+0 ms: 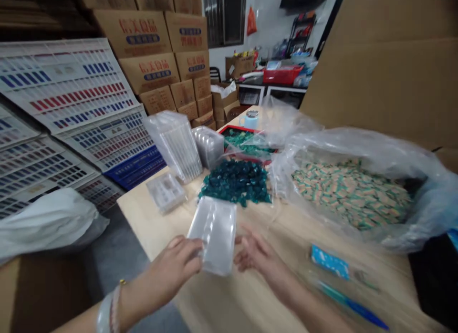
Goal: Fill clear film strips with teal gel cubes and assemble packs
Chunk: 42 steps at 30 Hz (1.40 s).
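Note:
My left hand [181,261] grips the left edge of a clear plastic tray [218,233], thumb and fingers closed on it, above the near part of the wooden table. At the tray's right edge is my right hand [255,254], its fingers loosely bent and apart, slightly blurred; whether a fingertip touches the tray is unclear. Just behind the tray lies a heap of dark teal, shiny pieces [236,180]. Another clear tray with moulded compartments [166,191] rests to the left. Beyond it stand stacked clear trays in a plastic bag [177,144] and a smaller stack [209,147].
On the right, a large clear plastic bag [322,142] holds many beige-and-green packets [354,190]. Nearer lie a blue packet [329,261] and a blue-green pen-like item [352,304]. Behind the heap are a red tray [229,128] and a light-blue mug [251,120]. Crates [71,80] and cartons [143,32] line the left.

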Motion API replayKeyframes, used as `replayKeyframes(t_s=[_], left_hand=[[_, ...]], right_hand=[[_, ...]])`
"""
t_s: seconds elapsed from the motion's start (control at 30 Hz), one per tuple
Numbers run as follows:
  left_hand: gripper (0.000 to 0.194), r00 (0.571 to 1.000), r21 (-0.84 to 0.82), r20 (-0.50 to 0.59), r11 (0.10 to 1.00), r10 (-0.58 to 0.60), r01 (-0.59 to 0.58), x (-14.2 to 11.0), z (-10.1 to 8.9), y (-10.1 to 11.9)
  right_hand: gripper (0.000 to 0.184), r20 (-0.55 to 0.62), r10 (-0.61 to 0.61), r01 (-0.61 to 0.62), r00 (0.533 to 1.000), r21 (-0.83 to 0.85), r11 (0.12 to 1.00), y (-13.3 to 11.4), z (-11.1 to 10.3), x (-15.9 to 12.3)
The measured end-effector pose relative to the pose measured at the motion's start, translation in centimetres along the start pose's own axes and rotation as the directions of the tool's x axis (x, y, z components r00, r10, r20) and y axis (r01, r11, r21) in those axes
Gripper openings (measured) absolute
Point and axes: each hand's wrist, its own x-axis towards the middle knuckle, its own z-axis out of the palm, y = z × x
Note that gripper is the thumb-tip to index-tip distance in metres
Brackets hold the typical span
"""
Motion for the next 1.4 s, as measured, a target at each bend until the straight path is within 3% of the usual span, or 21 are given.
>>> replayKeyframes(t_s=[0.1,0.17,0.2,0.27,0.33,0.37,0.43,0.53,0.73,0.97,1.17,1.3,1.4], left_hand=[[0.029,0.992,-0.061,0.128,0.998,-0.008,0.016,-5.0,1.7,-0.5],[0.021,0.989,-0.096,0.127,0.992,-0.072,0.085,-6.2,1.7,-0.7],[0.021,0.986,-0.115,0.108,0.984,-0.125,0.137,-6.3,1.6,-0.6],[0.047,0.966,-0.144,0.062,0.955,-0.251,0.258,-5.7,1.9,-0.1],[0.077,0.931,-0.159,0.05,0.917,-0.362,0.365,-4.6,2.8,0.4],[0.087,0.917,-0.166,0.058,0.902,-0.395,0.399,-4.1,3.4,0.5],[0.093,0.903,-0.19,0.076,0.883,-0.423,0.429,-3.5,4.6,0.4],[0.091,0.914,-0.247,0.088,0.88,-0.397,0.406,-3.5,5.8,-0.5],[0.087,0.922,-0.28,0.093,0.879,-0.375,0.386,-4.1,6.0,-1.6],[0.083,0.925,-0.264,0.092,0.887,-0.368,0.379,-4.0,6.1,-1.6],[0.083,0.918,-0.228,0.049,0.89,-0.394,0.394,-4.1,6.1,-0.6],[0.095,0.905,-0.249,0.082,0.871,-0.417,0.423,-3.9,5.9,-0.4],[0.092,0.905,-0.271,0.108,0.863,-0.412,0.426,-3.9,5.8,-0.7]], right_hand=[[0.05,0.107,0.076,-0.047,0.991,-0.253,0.966,4.7,2.0,-3.9],[0.035,0.181,-0.001,0.093,0.983,-0.502,0.86,5.1,2.5,-4.5],[0.031,0.23,-0.079,0.209,0.97,-0.621,0.756,4.6,2.7,-4.1],[0.03,0.37,-0.232,0.436,0.9,-0.777,0.454,2.8,2.9,-2.5],[0.036,0.536,-0.236,0.578,0.811,-0.798,0.17,1.1,3.2,-0.3],[0.036,0.595,-0.198,0.618,0.779,-0.783,0.075,0.6,3.5,0.7],[0.03,0.665,-0.128,0.669,0.735,-0.743,-0.021,0.4,3.9,2.3],[0.021,0.702,-0.124,0.704,0.701,-0.709,-0.037,1.0,4.1,3.4],[0.022,0.738,-0.1,0.738,0.667,-0.673,-0.046,1.0,4.0,4.2],[0.024,0.738,-0.033,0.736,0.674,-0.675,-0.059,0.2,4.1,4.7],[0.022,0.747,0.015,0.738,0.665,-0.654,-0.166,-0.2,4.5,4.2],[0.019,0.753,0.056,0.745,0.656,-0.633,-0.21,-0.6,4.8,4.2],[0.02,0.752,0.079,0.747,0.655,-0.627,-0.221,-0.8,4.9,4.3]])
